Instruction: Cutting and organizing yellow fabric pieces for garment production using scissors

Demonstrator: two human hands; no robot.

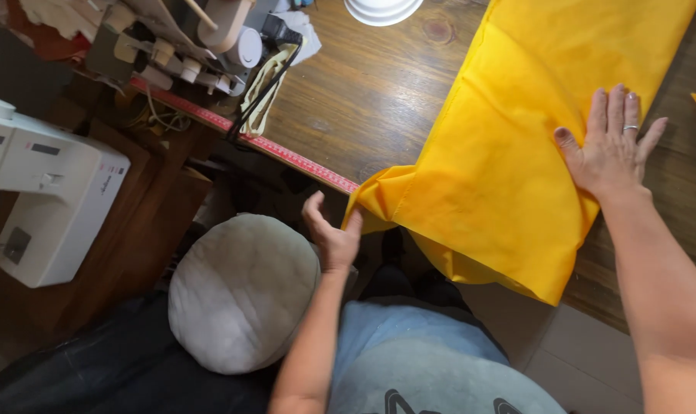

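Two of your hands worked the yellow fabric (516,146), which lay across the wooden surface (363,100) with its near edge hanging over and its far end cut off by the frame. Your left hand (334,234) pinched the drooping corner; your right hand (610,146) lay flat on it, fingers spread. A red measuring tape (286,153) ran along the edge; a white sewing machine (41,192) and grey round cushion (240,291) stood beside you

The sewing machine (45,188), well left of the left hand (334,238), carries 1 small dark rectangular screen (46,149). Small dark markings lie beside it. No packages or signs show.
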